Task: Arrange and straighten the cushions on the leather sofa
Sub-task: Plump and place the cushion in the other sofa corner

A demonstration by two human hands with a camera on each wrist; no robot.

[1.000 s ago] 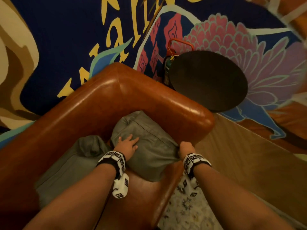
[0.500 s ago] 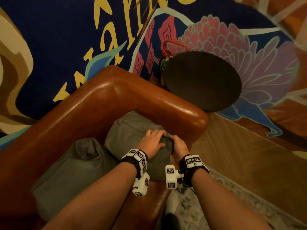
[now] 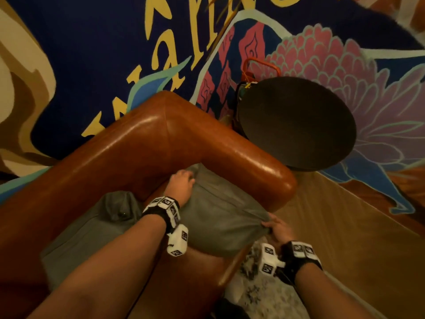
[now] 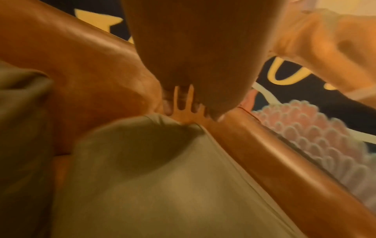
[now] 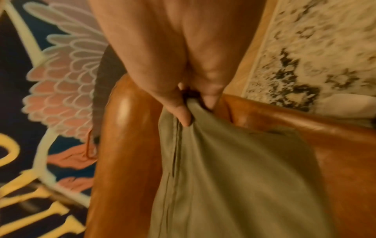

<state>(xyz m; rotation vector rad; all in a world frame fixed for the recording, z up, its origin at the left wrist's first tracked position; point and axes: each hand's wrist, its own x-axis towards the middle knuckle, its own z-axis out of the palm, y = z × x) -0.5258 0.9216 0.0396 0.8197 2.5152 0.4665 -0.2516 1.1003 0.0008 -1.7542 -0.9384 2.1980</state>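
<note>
Two hands work one grey-green cushion (image 3: 220,217). The right hand (image 3: 277,229) pinches its front corner, fabric bunched; the left hand (image 3: 181,184), fingers extended, presses its rear corner into the leather sofa (image 3: 142,143) corner. The cushion lies against the armrest (image 3: 259,166); a second cushion (image 3: 87,229) lies just beside. Half a second ago both hands met mid-cushion.

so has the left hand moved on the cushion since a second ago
Yes. The left hand has slid up the green cushion to its far corner, toward the sofa backrest corner.
</note>
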